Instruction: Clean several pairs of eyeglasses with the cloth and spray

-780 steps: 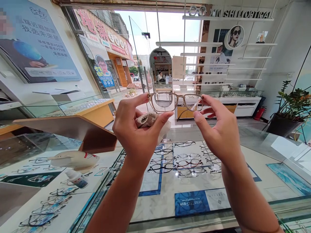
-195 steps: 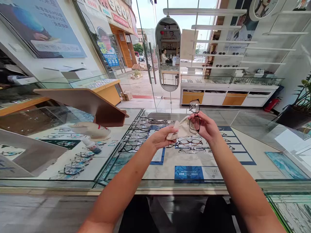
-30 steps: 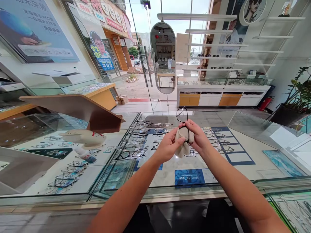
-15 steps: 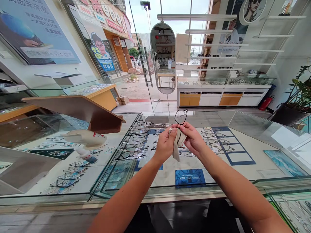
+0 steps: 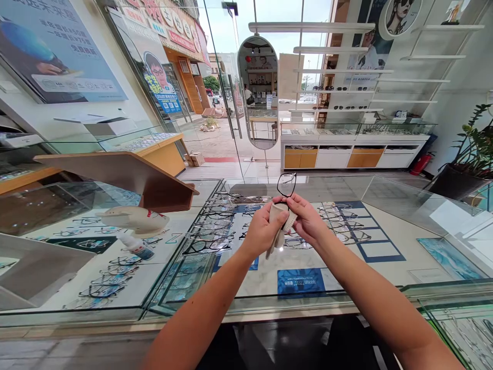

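Note:
Above the glass counter, both my hands are closed around one pair of dark-rimmed eyeglasses. One lens stands up clear above my fingers; the other end is mostly covered by a beige cleaning cloth. My left hand pinches the cloth over the lower lens, its thumb pressed on the fabric. My right hand grips the frame near its middle, with the cloth's edge next to its fingers. The temples are hard to make out.
Several eyeglasses lie in rows within the glass display counter. At left are a spray bottle, a beige rounded object, a brown wooden stand and a white open box. A blue card lies near the front edge.
My left hand has shifted its grip, and the thumb now presses the cloth over the lower lens. The cloth's hanging end has swung left. The right hand has barely moved.

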The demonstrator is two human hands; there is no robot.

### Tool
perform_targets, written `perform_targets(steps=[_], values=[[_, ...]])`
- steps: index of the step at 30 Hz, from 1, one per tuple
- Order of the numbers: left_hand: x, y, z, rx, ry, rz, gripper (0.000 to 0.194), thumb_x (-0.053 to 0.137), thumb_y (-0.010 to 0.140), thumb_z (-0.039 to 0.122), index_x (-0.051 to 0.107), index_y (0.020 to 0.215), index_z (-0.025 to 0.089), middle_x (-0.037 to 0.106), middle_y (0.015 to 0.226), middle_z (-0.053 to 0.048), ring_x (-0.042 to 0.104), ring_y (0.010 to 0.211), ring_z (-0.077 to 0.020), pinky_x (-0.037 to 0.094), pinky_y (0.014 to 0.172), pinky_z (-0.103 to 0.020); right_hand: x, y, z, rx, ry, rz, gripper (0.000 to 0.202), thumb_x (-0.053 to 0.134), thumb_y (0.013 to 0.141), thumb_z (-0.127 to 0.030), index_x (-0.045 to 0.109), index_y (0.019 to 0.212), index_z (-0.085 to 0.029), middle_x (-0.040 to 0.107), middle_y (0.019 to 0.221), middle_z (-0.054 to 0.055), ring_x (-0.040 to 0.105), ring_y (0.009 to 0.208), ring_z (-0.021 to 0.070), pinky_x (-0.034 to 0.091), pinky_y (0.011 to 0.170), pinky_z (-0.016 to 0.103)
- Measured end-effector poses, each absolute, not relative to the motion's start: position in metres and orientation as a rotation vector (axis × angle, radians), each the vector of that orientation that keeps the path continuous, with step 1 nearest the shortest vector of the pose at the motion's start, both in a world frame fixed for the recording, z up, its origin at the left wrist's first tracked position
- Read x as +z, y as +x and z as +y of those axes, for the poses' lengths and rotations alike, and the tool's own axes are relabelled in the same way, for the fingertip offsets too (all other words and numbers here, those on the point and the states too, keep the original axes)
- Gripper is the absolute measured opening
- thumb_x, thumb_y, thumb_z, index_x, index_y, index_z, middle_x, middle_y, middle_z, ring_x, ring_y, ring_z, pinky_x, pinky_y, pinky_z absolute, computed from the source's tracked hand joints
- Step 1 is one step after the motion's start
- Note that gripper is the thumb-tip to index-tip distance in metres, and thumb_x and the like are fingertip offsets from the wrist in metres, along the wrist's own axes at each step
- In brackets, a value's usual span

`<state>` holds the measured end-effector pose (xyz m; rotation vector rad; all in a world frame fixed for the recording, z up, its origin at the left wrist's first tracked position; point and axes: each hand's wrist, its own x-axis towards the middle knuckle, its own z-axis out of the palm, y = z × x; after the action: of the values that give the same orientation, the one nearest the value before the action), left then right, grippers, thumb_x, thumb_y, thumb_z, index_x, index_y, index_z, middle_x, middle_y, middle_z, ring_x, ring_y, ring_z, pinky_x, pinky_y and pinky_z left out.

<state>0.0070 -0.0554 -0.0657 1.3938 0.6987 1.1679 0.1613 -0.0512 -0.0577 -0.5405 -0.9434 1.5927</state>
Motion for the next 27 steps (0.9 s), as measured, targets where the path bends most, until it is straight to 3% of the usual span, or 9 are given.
perform_targets(steps=[4, 7, 12, 19, 24, 27], values=[[-0.064, 0.01, -0.056, 1.248, 1.304, 0.767, 0.066, 0.08, 0.086, 0.075, 0.073, 0.12, 0.018, 0.07, 0.07, 0.0, 0.059, 0.052, -0.0148, 0.047, 0.046, -0.025, -0.061, 0.156, -0.052, 1.584, -0.548, -0.956, 0.036, 0.096, 0.077, -0.048, 0.072, 0.087, -0.023, 0.085, 0.117, 0.004, 0.061, 0.064, 0.0131, 0.045, 0.046, 0.027], [-0.064, 0.011, -0.054, 1.235, 1.262, 0.722, 0.067, 0.079, 0.085, 0.077, 0.077, 0.114, 0.017, 0.073, 0.075, -0.003, 0.063, 0.062, -0.0156, 0.05, 0.055, -0.026, -0.06, 0.159, -0.05, 1.56, -0.567, -0.942, 0.039, 0.098, 0.075, -0.049, 0.071, 0.081, -0.023, 0.086, 0.109, 0.004, 0.06, 0.062, 0.0126, 0.046, 0.049, 0.027], [-0.066, 0.009, -0.051, 1.111, 1.193, 0.598, 0.063, 0.087, 0.08, 0.072, 0.08, 0.114, 0.02, 0.077, 0.088, -0.005, 0.071, 0.085, -0.0205, 0.057, 0.073, -0.028, -0.055, 0.165, -0.046, 1.555, -0.557, -0.905, 0.038, 0.1, 0.072, -0.049, 0.074, 0.081, -0.023, 0.084, 0.099, 0.004, 0.07, 0.079, 0.0169, 0.058, 0.07, 0.029], [-0.066, 0.003, -0.041, 1.155, 1.104, 0.657, 0.067, 0.088, 0.077, 0.075, 0.079, 0.109, 0.016, 0.08, 0.092, -0.008, 0.075, 0.092, -0.0245, 0.06, 0.078, -0.032, -0.047, 0.179, -0.043, 1.381, -0.597, -0.941, 0.038, 0.098, 0.073, -0.054, 0.074, 0.078, -0.025, 0.081, 0.094, 0.004, 0.069, 0.086, 0.0199, 0.057, 0.081, 0.032], [-0.063, -0.006, -0.029, 1.304, 1.023, 0.693, 0.069, 0.092, 0.072, 0.073, 0.078, 0.109, 0.016, 0.081, 0.095, -0.008, 0.077, 0.093, -0.0239, 0.06, 0.078, -0.031, -0.042, 0.191, -0.044, 1.246, -0.699, -1.24, 0.034, 0.094, 0.079, -0.055, 0.077, 0.076, -0.025, 0.078, 0.118, 0.006, 0.066, 0.121, 0.0263, 0.048, 0.11, 0.04], [-0.061, -0.01, -0.027, 1.317, 1.028, 0.697, 0.069, 0.093, 0.072, 0.073, 0.078, 0.108, 0.016, 0.082, 0.094, -0.008, 0.077, 0.09, -0.0234, 0.06, 0.074, -0.03, -0.046, 0.189, -0.046, 1.23, -0.77, -1.381, 0.032, 0.091, 0.083, -0.053, 0.078, 0.076, -0.024, 0.072, 0.133, 0.006, 0.061, 0.131, 0.0281, 0.04, 0.117, 0.043]])
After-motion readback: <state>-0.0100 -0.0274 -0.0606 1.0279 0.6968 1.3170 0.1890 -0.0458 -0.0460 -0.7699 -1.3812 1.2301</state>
